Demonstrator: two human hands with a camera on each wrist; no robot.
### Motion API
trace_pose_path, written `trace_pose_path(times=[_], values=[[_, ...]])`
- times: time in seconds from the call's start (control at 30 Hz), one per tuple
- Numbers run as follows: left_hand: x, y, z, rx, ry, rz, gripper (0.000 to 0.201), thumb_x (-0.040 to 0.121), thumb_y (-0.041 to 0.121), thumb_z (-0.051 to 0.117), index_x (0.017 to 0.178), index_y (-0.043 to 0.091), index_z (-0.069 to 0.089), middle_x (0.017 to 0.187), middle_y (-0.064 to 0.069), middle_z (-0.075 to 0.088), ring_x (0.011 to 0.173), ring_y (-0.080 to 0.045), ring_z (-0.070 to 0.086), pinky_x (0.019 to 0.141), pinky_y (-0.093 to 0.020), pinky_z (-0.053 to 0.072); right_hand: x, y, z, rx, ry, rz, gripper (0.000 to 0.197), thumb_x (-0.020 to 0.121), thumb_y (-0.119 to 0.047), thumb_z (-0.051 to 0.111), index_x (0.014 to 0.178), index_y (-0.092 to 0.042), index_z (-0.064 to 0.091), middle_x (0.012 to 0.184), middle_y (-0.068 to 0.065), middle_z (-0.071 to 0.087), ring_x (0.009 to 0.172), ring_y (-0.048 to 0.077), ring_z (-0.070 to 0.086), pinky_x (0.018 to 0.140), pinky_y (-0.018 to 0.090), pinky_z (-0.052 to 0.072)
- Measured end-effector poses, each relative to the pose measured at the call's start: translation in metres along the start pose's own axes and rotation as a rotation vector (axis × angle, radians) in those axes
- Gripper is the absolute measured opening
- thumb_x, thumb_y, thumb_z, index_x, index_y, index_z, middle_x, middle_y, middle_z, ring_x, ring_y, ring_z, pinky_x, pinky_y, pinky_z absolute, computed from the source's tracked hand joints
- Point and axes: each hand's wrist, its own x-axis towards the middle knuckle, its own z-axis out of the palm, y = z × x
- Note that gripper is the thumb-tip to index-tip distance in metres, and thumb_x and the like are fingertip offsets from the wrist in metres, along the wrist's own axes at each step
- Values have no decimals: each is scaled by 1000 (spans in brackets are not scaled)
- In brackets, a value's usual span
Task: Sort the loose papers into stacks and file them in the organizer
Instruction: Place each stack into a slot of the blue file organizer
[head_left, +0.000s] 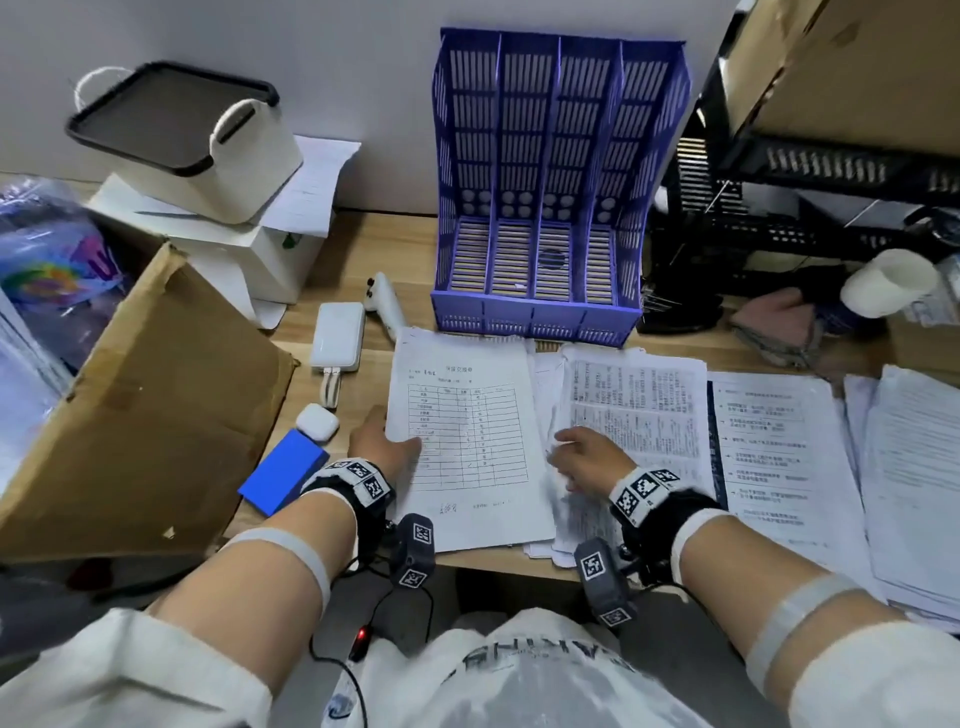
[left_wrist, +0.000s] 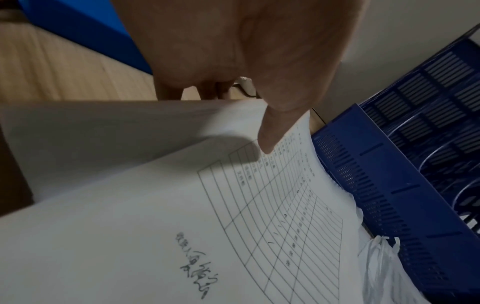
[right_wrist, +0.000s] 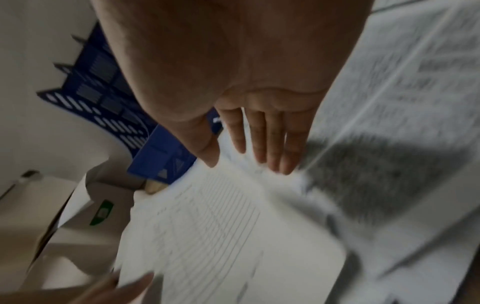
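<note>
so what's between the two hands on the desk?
Head view: only the table form, spanning from left hand to right hand; loose sheets' edges show beside it.

Pale grey wall (head_left: 363, 78), wooden desk (head_left: 358, 384), black shelving (head_left: 810, 161)

No line of print can be read with certainty. The table form (head_left: 462, 441) carries a ruled grid, small blurred characters and a handwritten signature near its bottom edge. The wrist bands (head_left: 358, 475) bear black-and-white square code markers.
</note>
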Motion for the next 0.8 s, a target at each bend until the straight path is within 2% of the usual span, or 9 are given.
trace_pose_path(times=[0.1,0.17,0.23,0.3,0.4,0.53,0.6,0.67,0.8], values=[[5,3,-4,-76,-46,-46,64,86,15,70,135,8,31,120,-9,61,108,-27,59,88,-32,43,2,-12,24,-153,-5,2,55,90,-22,59,134,7,43,135,23,53,123,35,53,101,39,42],[9,3,-6,-120,-91,-99,65,84,22,74,129,9,29,109,-3,59,100,-21,56,90,-28,42,6,-13,33,-140,-15,13,52,91,-21,59,134,5,44,134,22,55,121,34,56,102,38,43],[14,1,-9,-76,-141,-67,61,79,31,76,126,7,47,116,-5,68,104,-20,63,93,-30,47,12,-12,39,-97,-38,12,50,89,-19,60,133,0,46,123,19,63,109,31,64,94,44,52],[14,-2,-15,-14,-166,-2,44,85,24,69,126,9,63,123,-5,69,113,-25,64,94,-29,46,21,-12,42,-49,-37,16,54,85,-20,63,135,-7,46,114,14,66,101,28,68,85,42,56],[10,-3,-22,-52,-168,58,32,91,17,63,122,10,66,114,0,66,110,-22,61,93,-28,43,36,-11,44,55,-28,33,62,81,-21,67,136,-10,42,110,8,64,93,26,65,74,38,53],[6,-7,-46,-239,-120,153,51,74,41,69,121,19,67,119,-4,73,113,-25,67,105,-46,49,36,-39,49,-15,67,-83,83,77,-23,76,145,-11,29,126,7,52,118,27,55,97,41,48],[0,-2,-61,-356,-130,188,36,76,37,73,109,23,70,113,-4,75,110,-27,69,104,-51,50,34,-58,50,22,164,-179,70,74,-17,77,131,-5,37,120,11,53,115,27,55,94,39,49],[-9,10,-75,-434,-114,207,13,87,18,71,97,26,70,103,1,77,107,-28,69,102,-50,51,27,-80,48,153,186,-275,50,71,-14,76,112,-8,49,109,6,61,104,23,60,87,33,50],[-10,27,-90,-483,-41,321,28,85,-2,67,99,22,71,107,-5,77,107,-26,70,101,-50,52,16,-115,46,307,163,-488,25,74,-5,71,94,-18,66,103,5,72,96,20,68,95,40,52]])
